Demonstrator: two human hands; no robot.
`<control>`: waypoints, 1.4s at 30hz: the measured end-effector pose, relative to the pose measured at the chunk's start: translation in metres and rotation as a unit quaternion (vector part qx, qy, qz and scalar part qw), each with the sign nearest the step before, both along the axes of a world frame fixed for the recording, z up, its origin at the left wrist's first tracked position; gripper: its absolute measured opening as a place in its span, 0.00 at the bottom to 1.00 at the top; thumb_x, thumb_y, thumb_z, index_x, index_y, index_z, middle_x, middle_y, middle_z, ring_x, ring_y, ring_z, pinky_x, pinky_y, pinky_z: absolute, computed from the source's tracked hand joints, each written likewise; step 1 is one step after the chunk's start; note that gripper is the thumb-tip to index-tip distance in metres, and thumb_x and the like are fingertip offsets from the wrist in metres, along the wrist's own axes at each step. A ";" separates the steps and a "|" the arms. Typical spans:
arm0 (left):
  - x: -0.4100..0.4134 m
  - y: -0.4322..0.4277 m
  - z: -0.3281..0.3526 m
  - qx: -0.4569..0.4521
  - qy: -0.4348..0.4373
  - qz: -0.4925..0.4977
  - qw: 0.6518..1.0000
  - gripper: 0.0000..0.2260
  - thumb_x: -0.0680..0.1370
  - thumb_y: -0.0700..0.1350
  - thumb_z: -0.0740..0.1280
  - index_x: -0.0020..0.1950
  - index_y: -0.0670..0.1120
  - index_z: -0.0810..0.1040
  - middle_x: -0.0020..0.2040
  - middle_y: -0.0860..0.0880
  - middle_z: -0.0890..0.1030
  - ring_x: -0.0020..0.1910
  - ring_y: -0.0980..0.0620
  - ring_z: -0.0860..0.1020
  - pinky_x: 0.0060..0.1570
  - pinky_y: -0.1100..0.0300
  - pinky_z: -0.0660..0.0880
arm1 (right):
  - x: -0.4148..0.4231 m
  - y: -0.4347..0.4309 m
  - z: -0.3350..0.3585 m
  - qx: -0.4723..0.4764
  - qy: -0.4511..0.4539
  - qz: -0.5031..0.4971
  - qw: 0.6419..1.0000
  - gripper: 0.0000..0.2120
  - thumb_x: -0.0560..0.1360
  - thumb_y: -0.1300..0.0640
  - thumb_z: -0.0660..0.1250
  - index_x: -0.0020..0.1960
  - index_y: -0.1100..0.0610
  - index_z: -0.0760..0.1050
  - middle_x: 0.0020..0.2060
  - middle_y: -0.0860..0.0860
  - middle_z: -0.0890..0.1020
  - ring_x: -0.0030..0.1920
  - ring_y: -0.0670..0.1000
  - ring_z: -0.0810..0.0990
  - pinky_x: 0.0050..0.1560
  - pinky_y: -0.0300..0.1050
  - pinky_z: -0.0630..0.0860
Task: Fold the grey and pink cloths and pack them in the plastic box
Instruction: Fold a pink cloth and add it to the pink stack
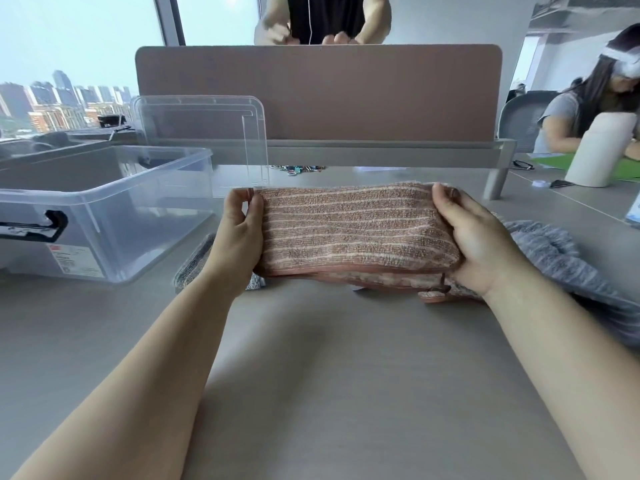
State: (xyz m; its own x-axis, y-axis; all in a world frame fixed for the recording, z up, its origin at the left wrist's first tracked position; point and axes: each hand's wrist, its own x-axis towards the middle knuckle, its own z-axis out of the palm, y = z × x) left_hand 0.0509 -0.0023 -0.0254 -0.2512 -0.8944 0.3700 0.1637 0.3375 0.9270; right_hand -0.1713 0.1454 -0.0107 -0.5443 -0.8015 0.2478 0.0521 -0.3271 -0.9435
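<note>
The folded pink striped terry cloth (356,233) is held just above the grey desk (329,375), gripped at its short ends by the closed left hand (242,233) and right hand (474,240). It is judged soft, light and floppy, so both ends are best supported on the way to the clear plastic box (104,216) at the left, which looks empty. The grey knitted cloth (561,261) lies under and beside it, not yet packed.

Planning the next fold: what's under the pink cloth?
The grey cloth lies beneath the pink cloth, showing at both ends. Left hand and right hand grip the pink one. The grey's covered middle is hidden.

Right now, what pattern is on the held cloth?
Pink cloth with pale stripes; head view.
</note>
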 end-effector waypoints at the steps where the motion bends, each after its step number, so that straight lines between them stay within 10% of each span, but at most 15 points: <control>1: 0.000 -0.001 -0.001 -0.003 -0.010 0.012 1.000 0.07 0.82 0.50 0.56 0.45 0.56 0.69 0.40 0.50 0.73 0.40 0.50 0.71 0.43 0.51 0.69 | -0.004 -0.003 -0.005 0.021 0.103 -0.066 0.992 0.08 0.75 0.49 0.67 0.46 0.54 0.77 0.41 0.49 0.82 0.44 0.49 0.80 0.47 0.47 0.77; 4: 0.001 -0.003 -0.001 -0.017 -0.035 0.040 0.998 0.05 0.82 0.51 0.57 0.47 0.56 0.69 0.42 0.50 0.75 0.43 0.50 0.73 0.46 0.49 0.71 | -0.011 -0.007 -0.012 0.028 0.275 -0.169 0.946 0.09 0.76 0.51 0.67 0.44 0.57 0.75 0.38 0.52 0.75 0.40 0.50 0.72 0.45 0.46 0.69; 10: 0.002 -0.003 0.001 0.005 -0.032 0.059 0.998 0.06 0.82 0.51 0.57 0.51 0.50 0.70 0.42 0.53 0.75 0.42 0.53 0.74 0.48 0.51 0.72 | -0.014 -0.012 -0.012 0.025 0.107 -0.117 0.987 0.07 0.70 0.51 0.72 0.46 0.52 0.79 0.49 0.52 0.84 0.54 0.55 0.81 0.61 0.58 0.75; 16: -0.004 0.002 -0.001 -0.047 -0.059 0.105 0.992 0.05 0.82 0.51 0.56 0.52 0.50 0.68 0.37 0.51 0.70 0.40 0.51 0.69 0.42 0.55 0.67 | 0.003 -0.012 -0.012 0.073 0.283 -0.249 0.923 0.07 0.82 0.49 0.54 0.52 0.52 0.63 0.35 0.46 0.71 0.34 0.46 0.69 0.33 0.45 0.63; 28: -0.007 0.020 0.010 -0.106 -0.097 0.208 0.967 0.10 0.82 0.50 0.56 0.57 0.45 0.70 0.42 0.51 0.75 0.45 0.46 0.74 0.42 0.57 0.65 | 0.015 -0.005 -0.004 0.046 0.387 -0.340 0.856 0.14 0.81 0.47 0.55 0.43 0.56 0.66 0.28 0.46 0.70 0.32 0.54 0.68 0.34 0.47 0.61; 36: -0.050 0.081 0.010 -0.203 -0.116 0.066 0.970 0.08 0.81 0.54 0.55 0.50 0.50 0.63 0.39 0.57 0.75 0.47 0.42 0.78 0.47 0.46 0.75 | 0.075 -0.015 -0.002 -0.017 0.363 -0.198 0.910 0.07 0.76 0.51 0.66 0.46 0.53 0.71 0.33 0.42 0.77 0.34 0.34 0.75 0.34 0.26 0.67; 42: -0.049 0.079 0.009 -0.177 -0.096 -0.019 0.979 0.08 0.78 0.58 0.50 0.46 0.56 0.63 0.42 0.57 0.77 0.48 0.49 0.77 0.54 0.48 0.74 | 0.081 -0.010 -0.001 -0.040 0.313 -0.120 0.941 0.04 0.78 0.53 0.63 0.48 0.54 0.71 0.38 0.51 0.82 0.40 0.48 0.79 0.42 0.42 0.74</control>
State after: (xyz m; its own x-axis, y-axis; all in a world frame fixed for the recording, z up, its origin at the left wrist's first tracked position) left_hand 0.0022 0.0767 -0.0164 -0.3769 -0.7068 0.5987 0.0166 0.6411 0.7673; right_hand -0.0904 0.1356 -0.0114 -0.4340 -0.6395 0.6346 -0.5905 -0.3301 -0.7365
